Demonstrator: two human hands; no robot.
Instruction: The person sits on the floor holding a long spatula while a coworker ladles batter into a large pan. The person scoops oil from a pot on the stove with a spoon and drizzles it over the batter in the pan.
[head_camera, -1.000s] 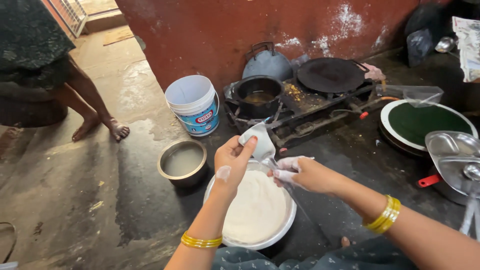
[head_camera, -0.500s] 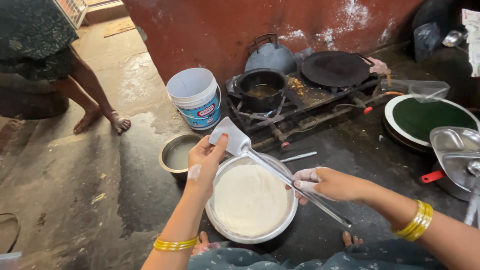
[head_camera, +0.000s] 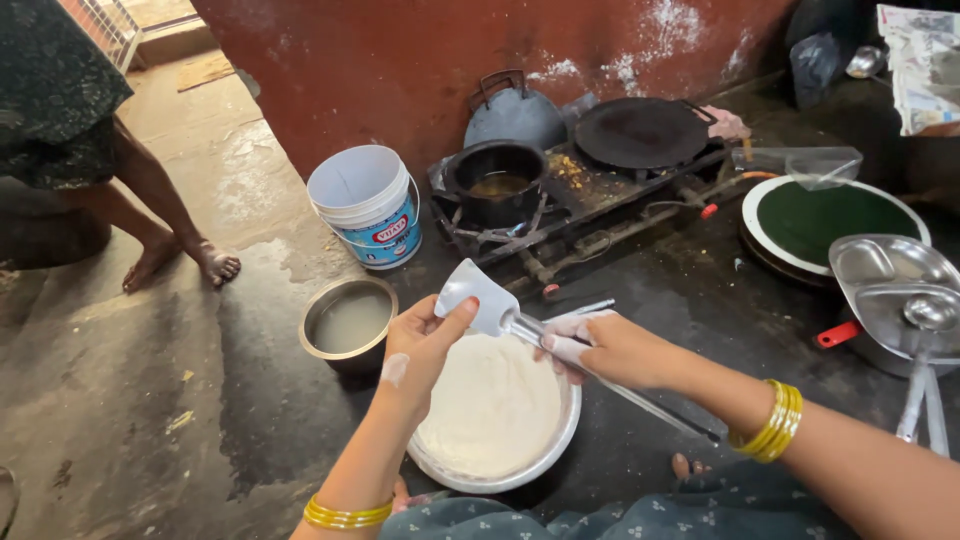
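Left hand (head_camera: 425, 345) has its thumb pressed on the batter-coated blade of a flat steel spatula (head_camera: 478, 293), while the right hand (head_camera: 610, 350) is closed round its handle. Right under both grips sits the round steel bowl of white batter (head_camera: 445, 470), looking still full. The black flat griddle (head_camera: 640, 130) beyond looks bare, so cooking seems undone. Handle end's hard to make out.

spatula (head_camera: 478, 290): dull grey metal blade smeared with white batter, held between both hands; shiny steel handle
bowl (head_camera: 560, 440): bright metal rim under the hands; batter inside is white, smooth, matt
pot (head_camera: 350, 318): worn metal, left of the left hand (head_camera: 425, 345), cloudy liquid
bucket (head_camera: 368, 205): glossy white plastic, beyond the pot
pan (head_camera: 640, 130): black matt iron, beyond the right hand (head_camera: 610, 350)
floor (head_camera: 150, 400): rough, stained concrete
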